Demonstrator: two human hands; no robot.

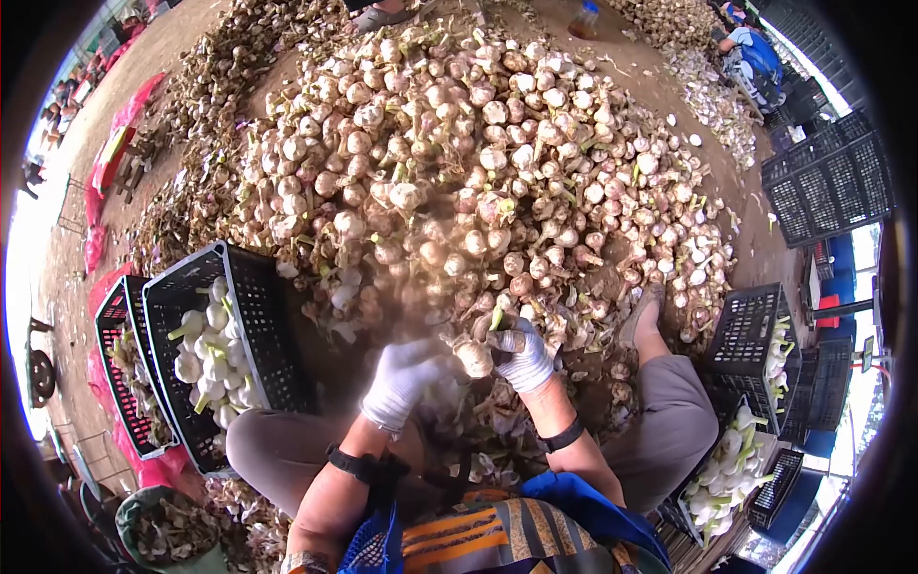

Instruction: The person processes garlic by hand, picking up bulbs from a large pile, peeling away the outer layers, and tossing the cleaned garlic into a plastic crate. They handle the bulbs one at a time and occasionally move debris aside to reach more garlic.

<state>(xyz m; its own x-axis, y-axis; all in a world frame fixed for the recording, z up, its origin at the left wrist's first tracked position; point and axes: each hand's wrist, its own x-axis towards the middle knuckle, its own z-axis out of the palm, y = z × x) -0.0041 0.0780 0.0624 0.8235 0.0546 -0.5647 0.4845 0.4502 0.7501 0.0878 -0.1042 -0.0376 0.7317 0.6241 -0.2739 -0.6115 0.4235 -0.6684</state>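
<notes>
My right hand (524, 360), in a white glove with darkened fingertips, is closed on a garlic bulb (473, 357) with papery skin. A short green stem stub points up from between my fingers. Just left of that bulb is my left hand (404, 378), also gloved in white. Its fingers are smeared by motion, so their grip cannot be made out. Beyond both hands a large heap of unpeeled garlic bulbs (411, 153) spreads over the ground. Loose skins and more bulbs lie beneath my hands.
A black crate (273, 325) of cleaned white garlic stands beside my left knee, a second crate (113, 330) beyond it. More crates (741, 330) and white garlic (729, 469) are at my right. Another person (755, 62) sits at the upper right. A bottle (583, 21) stands behind the heap.
</notes>
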